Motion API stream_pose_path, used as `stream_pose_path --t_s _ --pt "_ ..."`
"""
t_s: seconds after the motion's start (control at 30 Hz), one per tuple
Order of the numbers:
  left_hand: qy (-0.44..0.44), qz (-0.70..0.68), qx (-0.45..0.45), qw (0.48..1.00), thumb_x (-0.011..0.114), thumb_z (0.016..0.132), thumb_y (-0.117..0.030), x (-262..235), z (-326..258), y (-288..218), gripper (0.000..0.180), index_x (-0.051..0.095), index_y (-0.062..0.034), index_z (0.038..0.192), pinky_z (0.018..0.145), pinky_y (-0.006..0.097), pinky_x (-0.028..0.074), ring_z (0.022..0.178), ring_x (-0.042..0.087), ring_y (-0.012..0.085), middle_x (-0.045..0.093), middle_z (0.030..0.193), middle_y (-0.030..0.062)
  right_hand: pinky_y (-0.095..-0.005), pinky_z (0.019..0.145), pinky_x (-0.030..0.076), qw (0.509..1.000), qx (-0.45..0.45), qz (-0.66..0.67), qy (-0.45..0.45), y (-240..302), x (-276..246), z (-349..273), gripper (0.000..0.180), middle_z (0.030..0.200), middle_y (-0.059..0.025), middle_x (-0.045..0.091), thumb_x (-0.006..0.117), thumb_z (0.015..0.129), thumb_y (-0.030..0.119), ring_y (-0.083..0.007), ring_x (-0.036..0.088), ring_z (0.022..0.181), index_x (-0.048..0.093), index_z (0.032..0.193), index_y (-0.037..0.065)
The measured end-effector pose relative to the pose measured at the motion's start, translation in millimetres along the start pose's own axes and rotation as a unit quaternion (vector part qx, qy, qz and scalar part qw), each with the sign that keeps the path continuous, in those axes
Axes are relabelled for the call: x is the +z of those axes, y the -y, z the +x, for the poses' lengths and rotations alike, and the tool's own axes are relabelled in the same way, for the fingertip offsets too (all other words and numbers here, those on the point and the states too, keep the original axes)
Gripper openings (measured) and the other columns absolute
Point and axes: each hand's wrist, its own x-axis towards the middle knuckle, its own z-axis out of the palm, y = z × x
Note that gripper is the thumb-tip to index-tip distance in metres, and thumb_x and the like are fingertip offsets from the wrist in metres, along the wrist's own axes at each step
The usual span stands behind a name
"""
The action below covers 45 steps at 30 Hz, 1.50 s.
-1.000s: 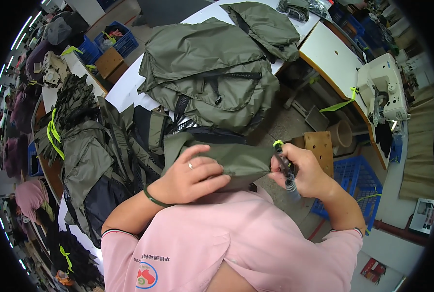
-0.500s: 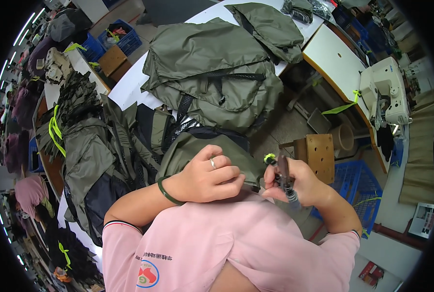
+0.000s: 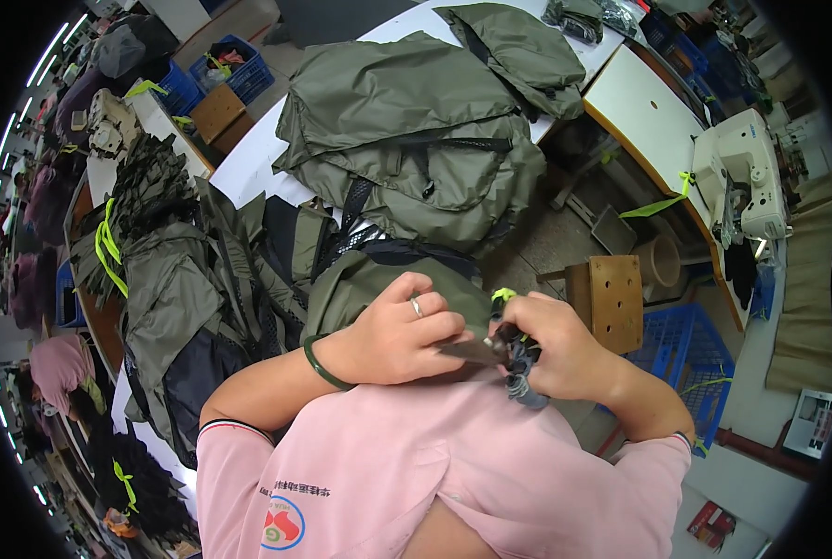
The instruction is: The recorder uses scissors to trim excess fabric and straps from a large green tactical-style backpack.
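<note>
Left hand (image 3: 397, 340): your fingers curl over the olive panel, tips beside the blade; you cannot tell from here whether they pinch cloth.
Right hand (image 3: 565, 349): your fingers are clamped around the thread snips (image 3: 520, 360), blade toward your left fingertips.
Olive panel (image 3: 350, 289): it lies between your chest and the counter (image 3: 259, 154), hiding the counter's near edge.
Handling: the panel looks thin, so expect it light, soft, rather slippery and easily creased; pinch it along its edge, your fingertips clear of the blade. The snips look small and stiff, best held by their handles.
Olive bag parts (image 3: 173, 279): heaped limp along your counter's left side.
Olive zippered bag (image 3: 397, 102): slack, spread behind the panel and reaching the counter's right edge.
Sewing machine (image 3: 747, 177): beyond that edge, on your right.
</note>
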Motion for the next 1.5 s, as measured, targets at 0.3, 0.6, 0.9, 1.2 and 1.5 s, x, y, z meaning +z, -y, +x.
stream_pose_path --t_s 0.3,0.6,0.9,1.2,1.5 --pt "0.083 -0.132 -0.247 0.956 0.080 0.075 -0.016 -25 -15 14 0.029 0.061 -0.0097 0.096 0.080 0.036 0.043 0.092 0.057 0.0260 0.060 0.102 0.0058 -0.0351 0.068 0.046 0.993 0.072 0.049 -0.077 -19 -2 13 0.023 0.080 -0.0094 0.061 0.074 0.076 0.003 -0.0246 0.061 0.074 0.056 0.091 0.003" --pt "0.041 -0.050 -0.311 0.948 0.079 0.075 -0.008 -47 -52 20 0.022 0.063 -0.0100 0.090 0.083 0.036 0.042 0.091 0.057 0.0248 0.061 0.097 0.0047 -0.0239 0.069 0.046 0.951 0.158 0.238 -0.118 -28 -21 11 0.029 0.083 -0.0014 0.058 0.079 0.075 -0.003 -0.0082 0.055 0.076 0.055 0.090 0.005" --pt "-0.007 -0.507 -0.474 0.720 0.068 0.088 -0.009 -48 -61 22 0.013 0.055 -0.0056 0.090 0.074 0.021 0.046 0.081 0.054 0.0057 0.061 0.090 -0.0004 -0.0224 0.068 0.046 0.955 0.186 0.192 -0.125 -39 -27 7 0.030 0.081 0.0009 0.058 0.081 0.072 -0.001 -0.0074 0.055 0.075 0.057 0.088 0.006" --pt "0.051 -0.658 -0.508 0.553 0.083 0.073 -0.004 -33 -65 20 0.039 0.065 -0.0039 0.107 0.084 0.022 0.046 0.087 0.059 0.0063 0.065 0.097 -0.0017 -0.0244 0.070 0.049 0.920 0.270 0.261 -0.111 -54 -24 3 0.030 0.081 0.0017 0.057 0.080 0.072 -0.002 -0.0069 0.055 0.078 0.057 0.088 0.006" --pt "0.040 -0.658 -0.557 0.506 0.080 0.074 0.001 -27 -50 8 0.035 0.068 -0.0033 0.107 0.090 0.023 0.047 0.093 0.060 0.0071 0.067 0.100 -0.0006 -0.0382 0.067 0.044 0.966 0.024 -0.255 0.043 -25 -53 17 0.048 0.079 -0.0094 0.061 0.086 0.058 0.032 -0.0306 0.059 0.074 0.058 0.086 0.005"
